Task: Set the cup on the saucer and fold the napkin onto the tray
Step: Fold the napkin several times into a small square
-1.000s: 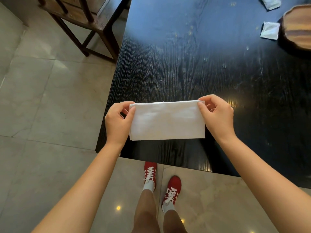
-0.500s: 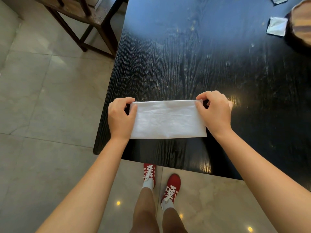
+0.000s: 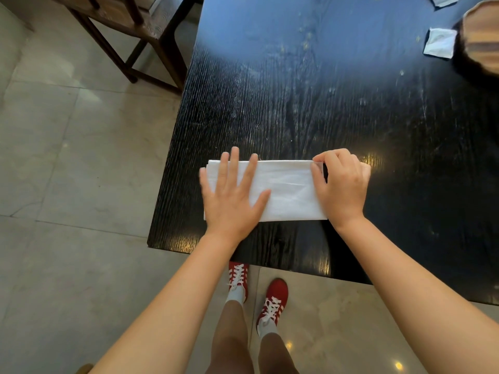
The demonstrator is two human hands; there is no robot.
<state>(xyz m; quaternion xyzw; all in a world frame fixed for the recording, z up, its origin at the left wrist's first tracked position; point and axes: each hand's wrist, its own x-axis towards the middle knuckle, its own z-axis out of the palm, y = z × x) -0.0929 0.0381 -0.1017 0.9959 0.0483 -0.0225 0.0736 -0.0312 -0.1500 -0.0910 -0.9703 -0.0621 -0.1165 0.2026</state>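
A white napkin (image 3: 286, 188), folded into a long rectangle, lies flat on the black table (image 3: 310, 103) near its front left corner. My left hand (image 3: 231, 195) presses flat on the napkin's left half with fingers spread and straight. My right hand (image 3: 341, 184) pinches the napkin's right end at its far corner between thumb and fingers. A wooden tray (image 3: 483, 39) shows partly at the far right edge. No cup or saucer is in view.
Two small white folded cloths (image 3: 440, 43) lie at the far right next to the tray. A wooden chair (image 3: 129, 25) stands on the tiled floor left of the table. My feet in red shoes (image 3: 272, 300) stand below the table's front edge.
My left hand let go of the napkin's left corner and now lies flat on top of it. The napkin has settled flat on the table. My right hand keeps its pinch.
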